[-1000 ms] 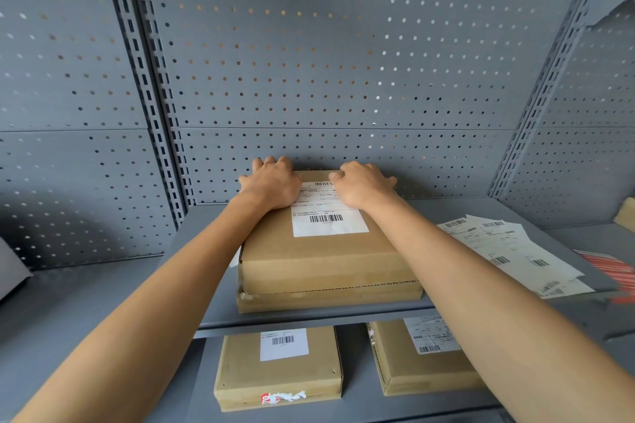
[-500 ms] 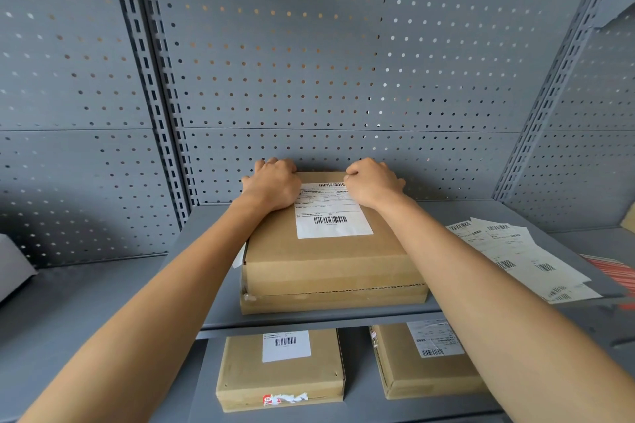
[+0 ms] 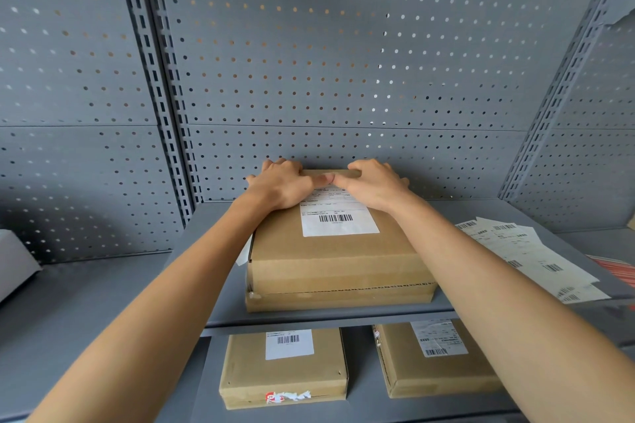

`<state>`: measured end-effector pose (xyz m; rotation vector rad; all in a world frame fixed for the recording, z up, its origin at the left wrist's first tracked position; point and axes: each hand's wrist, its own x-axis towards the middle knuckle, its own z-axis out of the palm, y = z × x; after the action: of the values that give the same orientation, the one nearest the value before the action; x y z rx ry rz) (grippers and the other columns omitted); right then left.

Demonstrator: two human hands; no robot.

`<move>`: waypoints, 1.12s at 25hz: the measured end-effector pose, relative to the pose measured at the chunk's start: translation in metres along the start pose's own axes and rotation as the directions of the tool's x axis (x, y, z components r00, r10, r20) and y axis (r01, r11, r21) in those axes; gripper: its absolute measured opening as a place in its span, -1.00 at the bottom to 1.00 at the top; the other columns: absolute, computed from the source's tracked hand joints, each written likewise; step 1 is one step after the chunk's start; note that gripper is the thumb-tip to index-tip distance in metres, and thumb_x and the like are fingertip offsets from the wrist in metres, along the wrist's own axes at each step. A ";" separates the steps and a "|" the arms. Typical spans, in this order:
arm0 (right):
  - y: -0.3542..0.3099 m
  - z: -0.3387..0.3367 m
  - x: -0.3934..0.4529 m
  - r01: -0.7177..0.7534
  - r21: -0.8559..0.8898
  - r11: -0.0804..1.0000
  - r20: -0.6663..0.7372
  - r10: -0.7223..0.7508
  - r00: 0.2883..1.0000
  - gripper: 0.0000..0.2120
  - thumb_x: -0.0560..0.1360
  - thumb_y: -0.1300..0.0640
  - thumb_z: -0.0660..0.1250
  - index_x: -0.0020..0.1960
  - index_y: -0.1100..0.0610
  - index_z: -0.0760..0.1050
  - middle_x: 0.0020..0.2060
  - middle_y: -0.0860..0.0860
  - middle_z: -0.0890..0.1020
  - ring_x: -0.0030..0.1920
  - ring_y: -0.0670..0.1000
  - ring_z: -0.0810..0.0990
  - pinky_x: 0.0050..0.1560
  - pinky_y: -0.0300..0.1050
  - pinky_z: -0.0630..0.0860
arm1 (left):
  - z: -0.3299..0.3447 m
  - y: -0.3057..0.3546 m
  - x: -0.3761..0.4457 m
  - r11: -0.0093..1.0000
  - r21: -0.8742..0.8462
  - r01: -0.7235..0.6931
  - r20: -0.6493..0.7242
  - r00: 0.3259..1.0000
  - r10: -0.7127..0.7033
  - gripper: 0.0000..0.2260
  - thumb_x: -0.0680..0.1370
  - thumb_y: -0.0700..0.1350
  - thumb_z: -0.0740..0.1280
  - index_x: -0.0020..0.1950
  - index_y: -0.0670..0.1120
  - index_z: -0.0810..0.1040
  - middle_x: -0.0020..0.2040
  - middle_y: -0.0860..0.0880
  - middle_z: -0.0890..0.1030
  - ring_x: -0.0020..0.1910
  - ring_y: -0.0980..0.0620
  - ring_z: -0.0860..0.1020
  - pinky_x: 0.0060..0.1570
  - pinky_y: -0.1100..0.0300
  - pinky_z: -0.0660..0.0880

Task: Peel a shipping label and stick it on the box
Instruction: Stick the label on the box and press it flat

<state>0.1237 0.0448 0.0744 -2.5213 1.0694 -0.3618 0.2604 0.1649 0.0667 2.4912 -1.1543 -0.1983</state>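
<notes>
A brown cardboard box [image 3: 330,261] lies flat on a grey metal shelf [image 3: 309,318]. A white shipping label [image 3: 340,221] with a barcode is stuck on the far half of its top. My left hand [image 3: 281,187] and my right hand [image 3: 372,185] both sit at the box's far edge, with their fingers curled over that edge. The two thumbs lie flat along the label's upper edge and their tips touch. The hands hide the label's top corners.
Several loose label sheets [image 3: 525,254] are fanned out on the shelf to the right of the box. Two labelled boxes, one at the left [image 3: 285,374] and one at the right [image 3: 436,364], lie on the shelf below. A grey pegboard wall [image 3: 343,79] stands close behind.
Both hands have slid inward along the box's far edge. The thumbs, apart before, now meet over the label's top edge. The box has not moved.
</notes>
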 end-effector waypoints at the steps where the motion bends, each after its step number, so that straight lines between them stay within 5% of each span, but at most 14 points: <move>1: 0.000 -0.001 -0.001 0.006 -0.010 1.000 0.014 -0.005 1.000 -0.32 0.45 -0.45 0.20 0.32 0.01 0.50 0.29 0.03 0.56 0.39 0.18 0.41 0.35 0.27 0.21 | 0.000 -0.001 0.000 1.000 -0.004 -0.006 0.002 1.000 0.006 -0.47 0.46 0.51 0.12 -0.15 0.04 0.43 0.12 -0.04 0.49 0.38 -0.16 0.32 0.34 -0.34 0.26; 7: 0.001 0.001 0.000 0.013 -0.071 0.997 0.045 -0.010 0.999 -0.28 0.42 -0.47 0.19 0.40 -0.04 0.44 0.37 0.02 0.52 0.43 0.18 0.38 0.36 0.24 0.25 | -0.004 -0.002 -0.002 0.998 0.055 -0.035 0.069 0.997 0.031 -0.62 0.58 0.30 0.10 -0.05 0.01 0.45 0.33 -0.10 0.45 0.45 -0.15 0.27 0.35 -0.30 0.19; 10: 0.003 0.002 0.002 0.032 -0.165 0.986 0.093 -0.016 0.996 -0.20 0.42 -0.51 0.07 0.48 -0.05 0.34 0.46 0.00 0.43 0.48 0.16 0.31 0.35 0.25 0.24 | -0.006 -0.003 -0.006 0.995 0.087 -0.050 0.120 0.992 0.039 -0.45 0.58 0.37 0.06 0.27 -0.03 0.48 0.49 -0.08 0.36 0.53 -0.14 0.19 0.40 -0.30 0.13; 13: 0.002 0.001 -0.002 0.064 -0.242 0.968 0.131 -0.033 0.991 -0.21 0.51 -0.47 -0.04 0.59 -0.04 0.18 0.59 -0.05 0.20 0.58 0.13 0.10 0.42 0.31 0.12 | -0.007 -0.004 -0.007 0.990 0.129 -0.062 0.140 0.989 0.043 -0.31 0.59 0.40 0.05 0.56 -0.03 0.29 0.61 -0.05 0.22 0.61 -0.12 0.08 0.47 -0.31 0.05; 19: 0.013 -0.002 0.002 0.099 -0.200 0.975 0.190 -0.060 0.980 -0.36 0.62 -0.33 -0.05 0.62 -0.07 0.10 0.63 -0.08 0.04 0.62 0.08 -0.04 0.53 0.29 -0.03 | -0.008 -0.003 -0.004 0.992 0.109 -0.069 0.155 0.987 0.052 -0.38 0.64 0.31 0.07 0.59 -0.02 0.26 0.64 -0.04 0.19 0.63 -0.11 0.04 0.47 -0.30 0.00; 28: 0.024 -0.006 0.003 0.189 -0.096 0.977 0.131 -0.176 0.976 -0.55 0.71 -0.03 0.04 0.57 0.02 0.26 0.58 -0.04 0.22 0.59 0.05 0.12 0.55 0.02 0.06 | -0.013 -0.013 -0.009 0.984 0.127 -0.128 0.161 0.981 0.107 -0.45 0.71 0.17 0.01 0.66 -0.04 0.11 0.68 -0.02 0.07 0.65 -0.07 -0.01 0.54 -0.22 -0.08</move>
<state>0.1082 0.0261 0.0693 -2.7074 0.8340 -0.1999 0.2676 0.1831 0.0733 2.5527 -1.4185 -0.2920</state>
